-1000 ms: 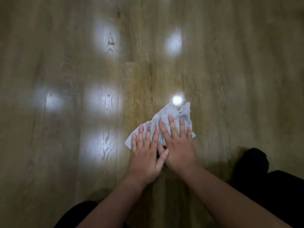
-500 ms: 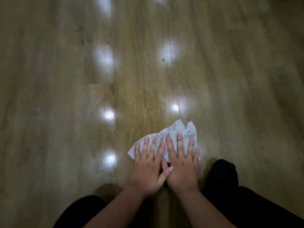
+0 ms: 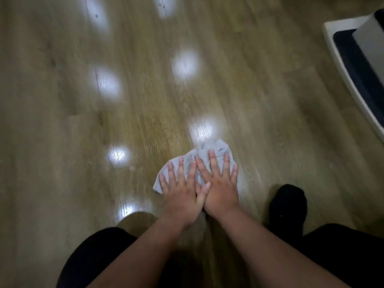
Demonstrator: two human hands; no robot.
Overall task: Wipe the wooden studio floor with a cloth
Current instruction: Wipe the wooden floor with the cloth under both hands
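A crumpled grey cloth (image 3: 216, 149) lies on the wooden floor (image 3: 62, 142) in front of me. My left hand (image 3: 180, 196) and my right hand (image 3: 218, 186) lie side by side on the cloth, palms down. Their fingers are straight and spread, pressing the cloth flat against the boards. The left thumb overlaps the edge of the right hand. Most of the cloth is hidden under the hands; its far edge and left corner stick out.
My dark-clothed knees are at the bottom, with a black-socked foot (image 3: 287, 206) on the right, close to the cloth. A white-edged base with a dark mat and a grey block (image 3: 353, 65) stands at the upper right. Bright ceiling-light reflections dot the floor.
Both hands have drawn the cloth back toward my knees across the floor. The view has shifted, bringing the white-edged base into sight at the upper right.
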